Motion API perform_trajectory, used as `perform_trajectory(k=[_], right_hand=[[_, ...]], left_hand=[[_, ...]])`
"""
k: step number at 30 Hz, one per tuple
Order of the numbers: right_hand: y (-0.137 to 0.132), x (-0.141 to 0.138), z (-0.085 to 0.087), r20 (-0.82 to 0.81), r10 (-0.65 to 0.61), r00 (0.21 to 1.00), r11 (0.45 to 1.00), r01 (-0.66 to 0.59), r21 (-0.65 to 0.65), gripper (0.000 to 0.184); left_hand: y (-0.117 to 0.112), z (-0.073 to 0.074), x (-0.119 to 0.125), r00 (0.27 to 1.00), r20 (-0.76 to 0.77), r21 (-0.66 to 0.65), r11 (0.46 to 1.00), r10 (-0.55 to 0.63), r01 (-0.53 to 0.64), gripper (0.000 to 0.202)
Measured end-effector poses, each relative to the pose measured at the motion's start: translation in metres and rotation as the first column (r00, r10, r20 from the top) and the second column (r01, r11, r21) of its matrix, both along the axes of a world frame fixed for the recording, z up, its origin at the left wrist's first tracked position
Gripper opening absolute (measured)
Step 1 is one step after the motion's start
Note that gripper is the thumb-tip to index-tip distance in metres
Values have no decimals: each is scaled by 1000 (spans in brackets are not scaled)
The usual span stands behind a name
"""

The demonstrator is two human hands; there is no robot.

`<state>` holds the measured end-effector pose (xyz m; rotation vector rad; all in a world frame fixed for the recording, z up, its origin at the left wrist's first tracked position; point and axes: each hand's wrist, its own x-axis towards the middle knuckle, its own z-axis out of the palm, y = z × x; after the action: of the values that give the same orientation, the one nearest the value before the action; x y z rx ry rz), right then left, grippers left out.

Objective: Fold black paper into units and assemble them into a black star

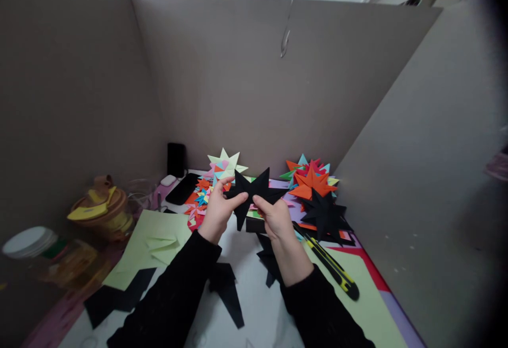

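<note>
A folded black paper star (254, 183) with several points is held up between both hands over the middle of the desk. My left hand (219, 205) pinches its left side, thumb across the front. From the right, my right hand (277, 220) grips the lower edge with its thumb near the star's centre. Beneath my left forearm lies a folded black paper piece (228, 290). Another black folded piece (266, 255) is partly hidden behind my right wrist.
Paper stars, orange (311, 183) and black (326, 214), are piled at the right back. A yellow-black utility knife (335, 268) rests on pale green paper (365, 290). On the left are a green sheet (137, 253), a phone (183, 188) and a lidded jar (35, 245). Grey partitions (238, 83) enclose the desk.
</note>
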<state>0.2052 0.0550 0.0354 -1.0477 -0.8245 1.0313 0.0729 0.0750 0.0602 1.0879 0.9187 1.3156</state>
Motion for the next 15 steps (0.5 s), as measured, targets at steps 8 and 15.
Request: perform_trajectory(k=[8, 15], right_hand=[[1, 10, 6, -37, 219, 975, 975, -217, 54, 47], [-6, 56, 17, 183, 413, 892, 890, -438, 125, 54]], left_hand=[[6, -4, -5, 998, -62, -14, 999, 28, -29, 48], [16, 2, -28, 998, -52, -41, 998, -46, 44, 46]])
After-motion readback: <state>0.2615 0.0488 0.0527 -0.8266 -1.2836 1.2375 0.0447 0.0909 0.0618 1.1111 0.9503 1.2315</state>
